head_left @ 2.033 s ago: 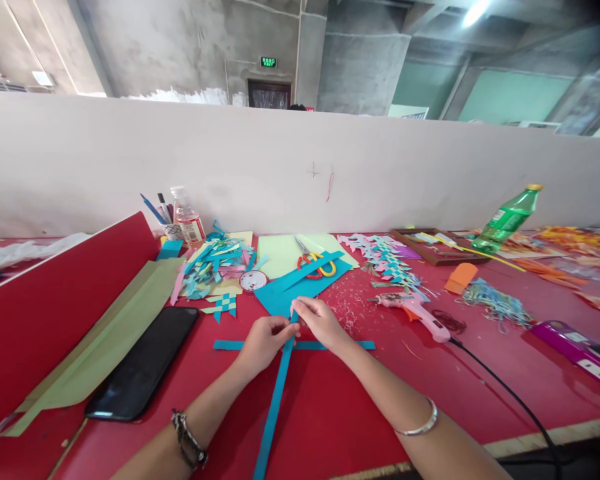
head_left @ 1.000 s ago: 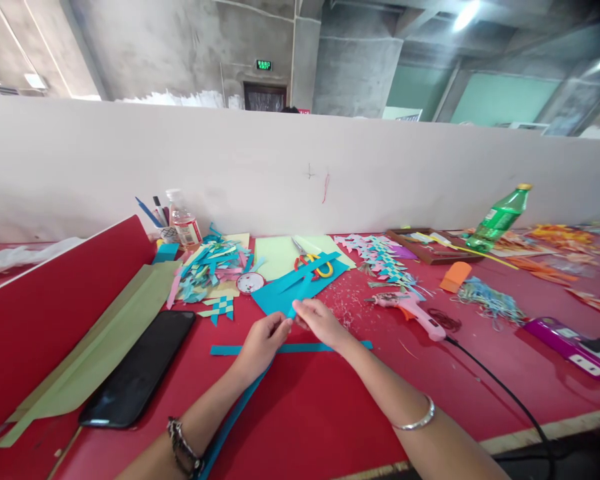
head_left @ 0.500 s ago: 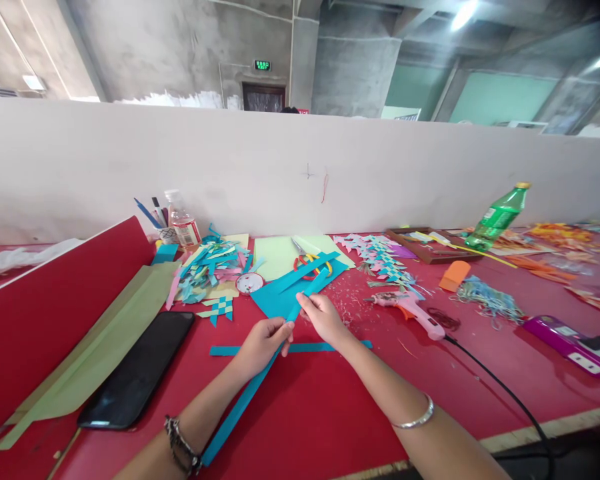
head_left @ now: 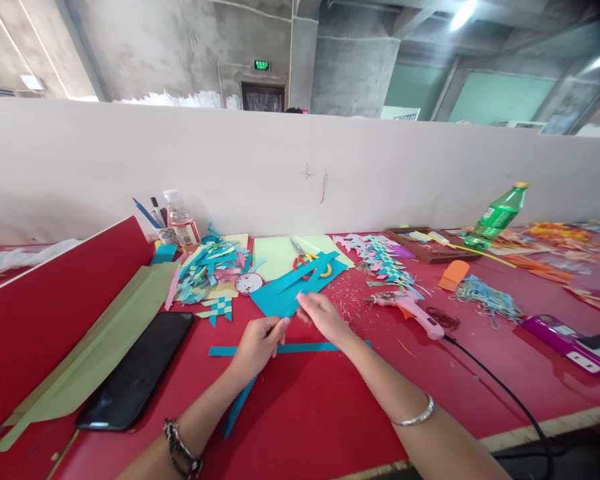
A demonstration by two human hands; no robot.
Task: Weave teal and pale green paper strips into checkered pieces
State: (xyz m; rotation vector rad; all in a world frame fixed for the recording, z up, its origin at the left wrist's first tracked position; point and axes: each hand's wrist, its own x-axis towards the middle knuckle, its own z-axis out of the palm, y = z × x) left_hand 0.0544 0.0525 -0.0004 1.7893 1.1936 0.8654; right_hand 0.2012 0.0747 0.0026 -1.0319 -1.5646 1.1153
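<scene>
The left hand point(head_left: 257, 343) and the right hand point(head_left: 323, 317) are close together over the red table point(head_left: 330, 413). Both pinch one long blue paper strip point(head_left: 237, 408). The left hand pinches it between thumb and fingers near the middle. The right hand seems to pinch the top end with its fingertips, just in front of the blue sheet point(head_left: 280, 300). The rest of the strip hangs down under the left wrist and slants toward the near edge of the table.

A second strip point(head_left: 220, 351) lies flat on the table, going sideways under both hands.

The strip looks very light and thin. I think it bends and flops with ease, and it can crease or tear if pulled hard. A soft pinch on the flat sides, close to the spot being worked on, seems the best place to hold it. The far end will swing about by itself.

Scissors point(head_left: 310, 261) lie on pale paper behind the blue sheet. A pink glue gun point(head_left: 413, 310) rests to the right, with a black cord trailing off. A dark phone point(head_left: 135, 377) lies to the left on green paper. A green bottle point(head_left: 497, 217) lies tipped far to the right. A heap of paper scraps point(head_left: 207, 267) sits by the wall.
</scene>
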